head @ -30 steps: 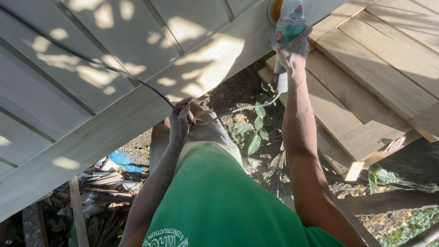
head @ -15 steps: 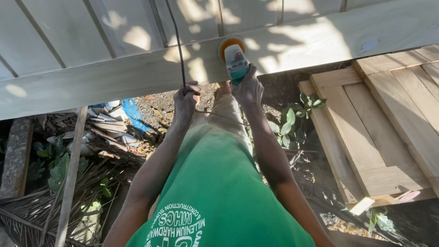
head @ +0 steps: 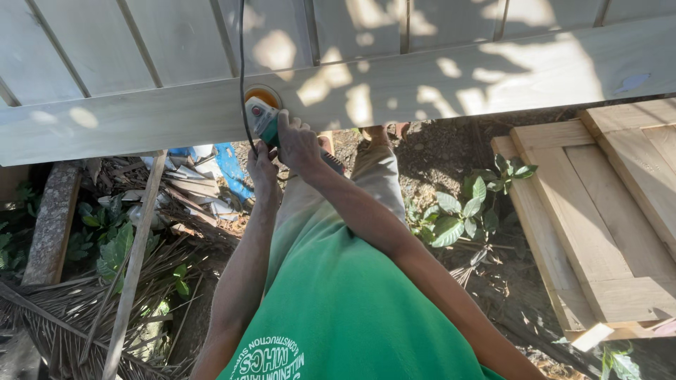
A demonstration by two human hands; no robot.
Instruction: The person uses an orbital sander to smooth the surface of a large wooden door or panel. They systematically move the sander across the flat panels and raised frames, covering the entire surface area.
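My right hand [head: 299, 144] grips a teal and white angle grinder [head: 259, 116], whose orange disc [head: 263, 93] rests against the lower rail of a large pale wooden panel [head: 436, 84]. My left hand [head: 262, 167] sits just below the grinder. It is closed around the black cord [head: 241, 49], which runs up across the panel. Both arms reach forward over my green shirt [head: 338, 309] and tan trousers [head: 373, 176].
A second slatted wooden panel [head: 598, 211] lies on the ground at the right. Small green plants [head: 465, 211] grow beside it. Dry palm fronds, a thin pole [head: 137, 260], scrap wood and a blue sheet [head: 229, 169] clutter the ground at the left.
The right hand has carried the grinder leftward along the panel's rail and nearer my left hand. The view has swung so the second panel now sits farther right.
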